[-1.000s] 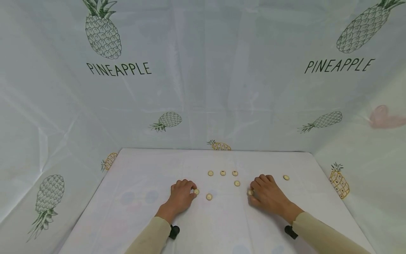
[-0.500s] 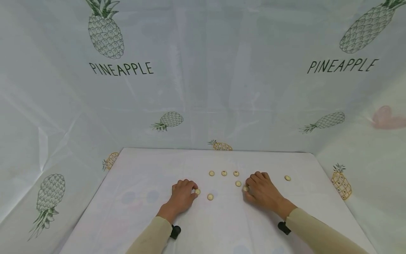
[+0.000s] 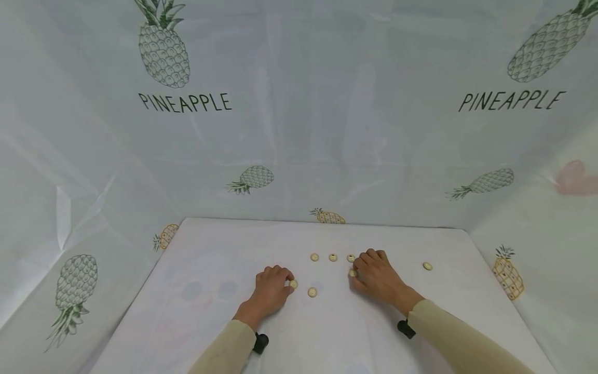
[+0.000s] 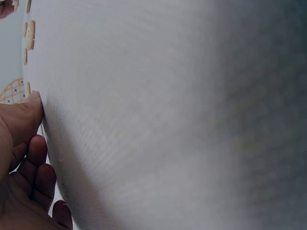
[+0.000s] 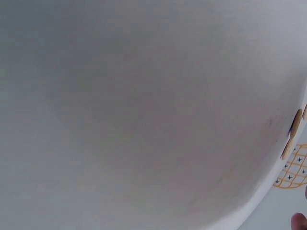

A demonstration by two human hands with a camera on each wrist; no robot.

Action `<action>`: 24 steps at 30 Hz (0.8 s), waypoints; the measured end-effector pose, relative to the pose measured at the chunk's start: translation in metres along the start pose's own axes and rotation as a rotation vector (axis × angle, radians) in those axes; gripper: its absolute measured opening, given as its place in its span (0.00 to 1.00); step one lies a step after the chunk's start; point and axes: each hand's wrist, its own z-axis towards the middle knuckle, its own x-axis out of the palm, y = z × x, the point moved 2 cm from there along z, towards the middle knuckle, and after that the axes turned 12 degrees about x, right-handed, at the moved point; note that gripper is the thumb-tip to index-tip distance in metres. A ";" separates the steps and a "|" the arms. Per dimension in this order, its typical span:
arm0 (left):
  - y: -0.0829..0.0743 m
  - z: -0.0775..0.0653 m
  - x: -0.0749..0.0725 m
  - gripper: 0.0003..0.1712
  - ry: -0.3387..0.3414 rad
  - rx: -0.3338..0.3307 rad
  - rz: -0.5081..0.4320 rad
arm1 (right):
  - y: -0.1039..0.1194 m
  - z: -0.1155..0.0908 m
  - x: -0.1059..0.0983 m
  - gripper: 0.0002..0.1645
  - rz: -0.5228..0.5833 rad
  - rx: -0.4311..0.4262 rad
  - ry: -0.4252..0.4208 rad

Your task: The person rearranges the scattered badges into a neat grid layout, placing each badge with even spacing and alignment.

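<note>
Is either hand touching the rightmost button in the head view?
No, tabletop shows between the rightmost button and the right hand, the nearer one.

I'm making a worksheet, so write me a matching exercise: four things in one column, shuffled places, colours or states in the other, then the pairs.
1. Left hand
2. Right hand
3. Sleeves
4. Backdrop

A. Beige
B. Next to the back row's rightmost disc
C. Printed with pineapples
D. Pinching the leftmost disc

Pairs: 1-D, 2-B, 3-A, 4-C
</note>
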 end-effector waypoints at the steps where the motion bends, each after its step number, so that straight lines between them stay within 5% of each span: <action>1: 0.000 0.000 0.000 0.10 -0.001 0.000 0.001 | 0.002 0.002 0.001 0.13 0.006 0.001 0.002; 24: 0.001 0.000 0.001 0.10 0.001 0.012 0.008 | 0.031 0.028 0.017 0.10 0.054 0.013 0.073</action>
